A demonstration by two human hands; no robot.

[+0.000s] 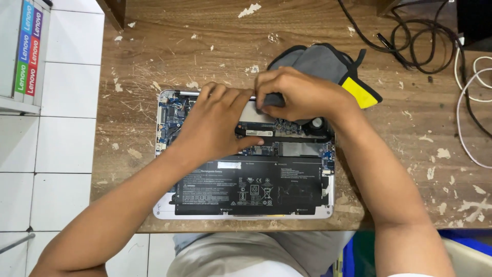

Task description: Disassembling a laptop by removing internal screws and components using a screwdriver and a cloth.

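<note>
Lap: the person's light trousers [241, 254] show at the bottom edge, just below the tabletop [400, 169].
Laptop: an open-backed laptop [245, 215] lies bottom-up on the worn wooden tabletop, near its front edge. Its long axis runs left to right; the black battery [251, 187] is toward the person, the circuit board [171, 115] and fan [316, 123] on the far side.
Left hand: left hand [218, 125] lies flat on the board area, fingers together and reaching to the far edge, thumb near a dark strip across the middle.
Right hand: right hand [302, 95] is curled at the far edge, fingertips pinched on a small part; what the part is cannot be told.
Beyond: a grey cloth with yellow patch [328, 64] lies just behind the right hand; black cables [410, 41] and white cables [474, 87] at the far right.
Left of tabletop: white floor tiles [61, 128].
Risk: in my judgement, palm pressure on the bare board could strain components; a slipped pinch could tear a connector.
</note>
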